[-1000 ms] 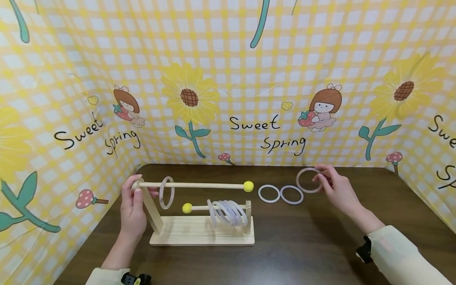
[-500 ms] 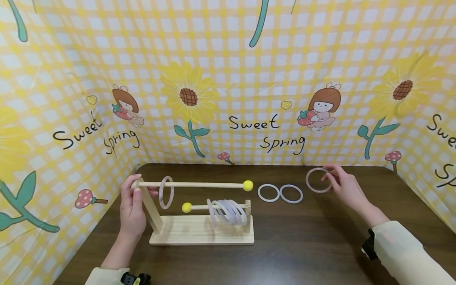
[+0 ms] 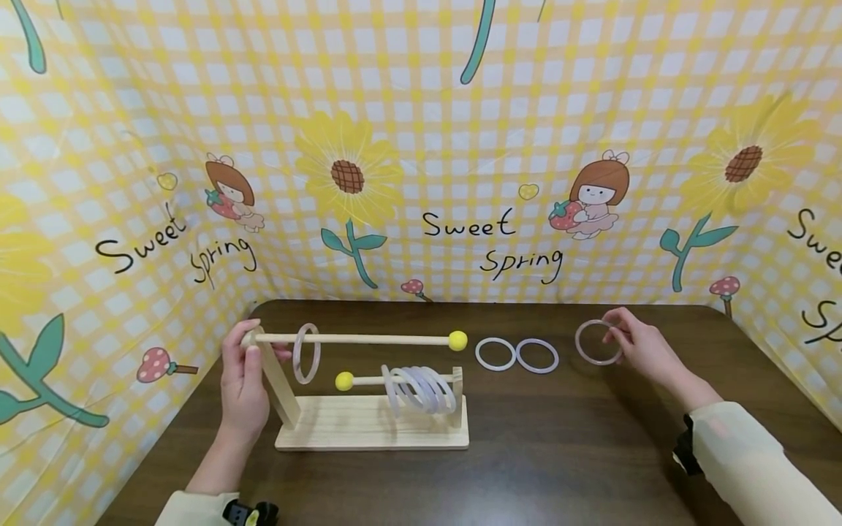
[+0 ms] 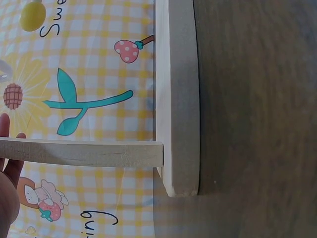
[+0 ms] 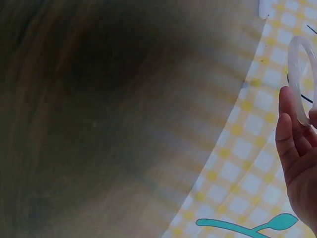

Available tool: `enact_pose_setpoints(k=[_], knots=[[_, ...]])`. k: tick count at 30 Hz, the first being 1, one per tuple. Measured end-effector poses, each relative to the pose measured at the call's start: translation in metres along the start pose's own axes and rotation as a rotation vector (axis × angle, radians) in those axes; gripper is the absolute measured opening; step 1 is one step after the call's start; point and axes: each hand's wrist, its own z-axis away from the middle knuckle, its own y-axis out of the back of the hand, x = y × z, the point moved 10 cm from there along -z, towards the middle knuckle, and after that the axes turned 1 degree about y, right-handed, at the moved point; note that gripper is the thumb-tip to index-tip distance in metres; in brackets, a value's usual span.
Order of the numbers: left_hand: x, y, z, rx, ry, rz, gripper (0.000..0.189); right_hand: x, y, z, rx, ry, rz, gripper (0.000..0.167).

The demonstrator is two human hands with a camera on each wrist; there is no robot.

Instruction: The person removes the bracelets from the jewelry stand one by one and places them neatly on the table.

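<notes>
My left hand [image 3: 243, 387] grips the top of the taller post [image 3: 281, 391] of a pale wooden stand [image 3: 371, 432]; in the left wrist view fingers lie on both sides of that post [image 4: 89, 152]. One translucent bangle [image 3: 317, 358] hangs on the long upper rod [image 3: 384, 340], close to this hand. Several more bangles [image 3: 427, 391] crowd the short lower rod. Off to the right, my right hand [image 3: 647, 354] pinches a pinkish clear bangle [image 3: 577, 343] by its right side. The right wrist view shows this bangle [image 5: 294, 69] upright between thumb and fingers.
Two pale bangles, a left one [image 3: 478, 356] and a right one [image 3: 556, 358], lie side by side on the dark table [image 3: 526, 467]. Yellow balls cap the upper rod [image 3: 457, 341] and lower rod [image 3: 344, 381]. A checked cloth [image 3: 408, 146] rises behind the table.
My right hand has carried its bangle to the right and slightly lower, away from the two lying on the table. The left hand keeps its grip on the post.
</notes>
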Motion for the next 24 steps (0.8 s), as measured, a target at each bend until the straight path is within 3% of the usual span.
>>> enact_pose_setpoints(k=[10, 24], knots=[[0.000, 0.000, 0.000, -0.005, 0.004, 0.004, 0.033, 0.012, -0.019, -0.001, -0.106, -0.043, 0.004, 0.015], [-0.001, 0.000, 0.001, -0.002, 0.015, -0.008, 0.033, 0.029, -0.039, -0.005, -0.192, -0.103, 0.031, 0.015]])
